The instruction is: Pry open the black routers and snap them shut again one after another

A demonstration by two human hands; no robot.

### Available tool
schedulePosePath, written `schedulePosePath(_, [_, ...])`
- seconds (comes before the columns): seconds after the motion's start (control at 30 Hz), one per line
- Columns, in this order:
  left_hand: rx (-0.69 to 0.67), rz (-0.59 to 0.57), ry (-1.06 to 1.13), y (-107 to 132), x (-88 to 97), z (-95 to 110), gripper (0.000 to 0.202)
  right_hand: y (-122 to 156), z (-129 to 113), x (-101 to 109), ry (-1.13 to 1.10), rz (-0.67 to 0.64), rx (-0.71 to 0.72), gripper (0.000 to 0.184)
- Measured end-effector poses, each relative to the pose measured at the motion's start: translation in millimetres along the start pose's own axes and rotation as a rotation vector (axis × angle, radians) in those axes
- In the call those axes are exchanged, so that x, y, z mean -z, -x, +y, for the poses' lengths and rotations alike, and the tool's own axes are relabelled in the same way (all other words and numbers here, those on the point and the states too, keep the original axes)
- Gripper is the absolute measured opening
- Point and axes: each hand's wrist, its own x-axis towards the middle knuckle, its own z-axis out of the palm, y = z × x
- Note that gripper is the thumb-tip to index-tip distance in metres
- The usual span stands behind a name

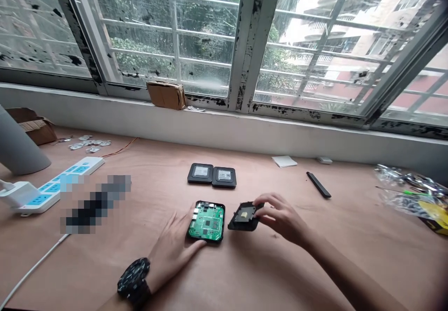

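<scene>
A black plastic case with a green circuit board [207,223] inside lies face up on the table. My left hand [175,238], with a black watch [134,276] on the wrist, grips it from the left, fingers along its side and thumb at its lower edge. Just to the right, my right hand [280,215] pinches the right edge of a black case cover [243,216]. The cover is tilted, its inner side showing a grey plate with a small pale pad. It is apart from the case. Behind them, two closed black boxes [200,173] with white labels lie side by side.
A white power strip [87,165] with a plugged-in charger [20,194] and a blurred-out object [96,203] are at left. A black strip [318,185] and white paper [284,161] lie at back right. Plastic bags [402,201] and a green-handled screwdriver [413,193] sit far right.
</scene>
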Motion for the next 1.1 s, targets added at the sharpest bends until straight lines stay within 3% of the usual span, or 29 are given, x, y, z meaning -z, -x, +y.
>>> schedulePosePath(0.17, [0.014, -0.001, -0.001, -9.1, -5.3, 4.1, 0.093, 37.9, 20.4, -34.3, -0.053, 0.050, -0.015, 0.019])
schedulePosePath(0.3, [0.010, -0.023, -0.007, -12.6, -7.4, 7.8, 0.093, 48.3, 27.4, -47.0, -0.120, 0.025, -0.098, 0.022])
schedulePosePath(0.5, [-0.048, -0.113, -0.051, -8.9, -0.2, -12.9, 0.095, 47.4, 30.9, -43.8, -0.174, -0.071, -0.202, 0.026])
schedulePosePath(0.63, [-0.104, -0.180, -0.086, -5.3, 5.6, -30.5, 0.091, 47.0, 33.5, -38.7, -0.172, -0.059, -0.224, 0.024])
schedulePosePath(0.77, [-0.118, -0.176, -0.129, -3.0, 4.7, -35.5, 0.087, 46.0, 36.3, -33.5, -0.167, 0.003, -0.291, 0.024])
schedulePosePath(0.83, [-0.132, -0.181, -0.157, -2.3, 3.2, -36.3, 0.088, 46.1, 37.5, -32.3, -0.156, -0.028, -0.319, 0.041])
schedulePosePath(0.97, [-0.133, -0.209, -0.184, -2.3, 2.4, -37.6, 0.090, 47.3, 38.1, -34.8, -0.115, -0.215, -0.341, 0.105])
schedulePosePath(1.1, [-0.127, -0.234, -0.157, -2.8, 2.4, -38.3, 0.090, 46.7, 38.4, -39.4, -0.071, -0.291, -0.329, 0.125])
